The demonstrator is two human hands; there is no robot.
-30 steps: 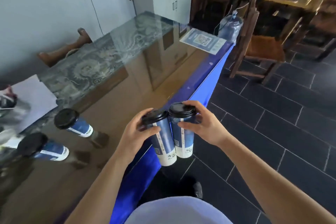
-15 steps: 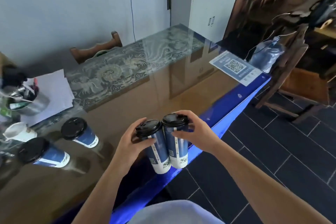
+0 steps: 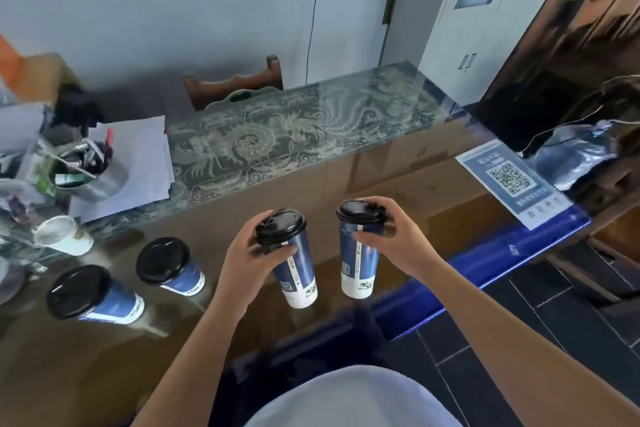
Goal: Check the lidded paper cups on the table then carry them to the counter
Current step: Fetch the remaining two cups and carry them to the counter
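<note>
Our left hand (image 3: 249, 255) and right hand (image 3: 398, 243) each grip a blue lidded cup (image 3: 294, 263) (image 3: 358, 253) above the counter (image 3: 398, 194), apart. Cup print is unreadable; a QR card (image 3: 512, 180) lies right.

The counter (image 3: 398, 191) is topped with glossy glass, super reflective, over a patterned cloth (image 3: 277, 135) at 12 o'clock. The cups are smooth printed paper with matt black plastic lids; see the one in the left hand (image 3: 294, 263). At 9 o'clock there's a shiny metal pen pot (image 3: 93, 180) on plain white paper sheets (image 3: 138, 163). The floor tiles (image 3: 554, 322) at 4 o'clock look dark and matt.
</note>
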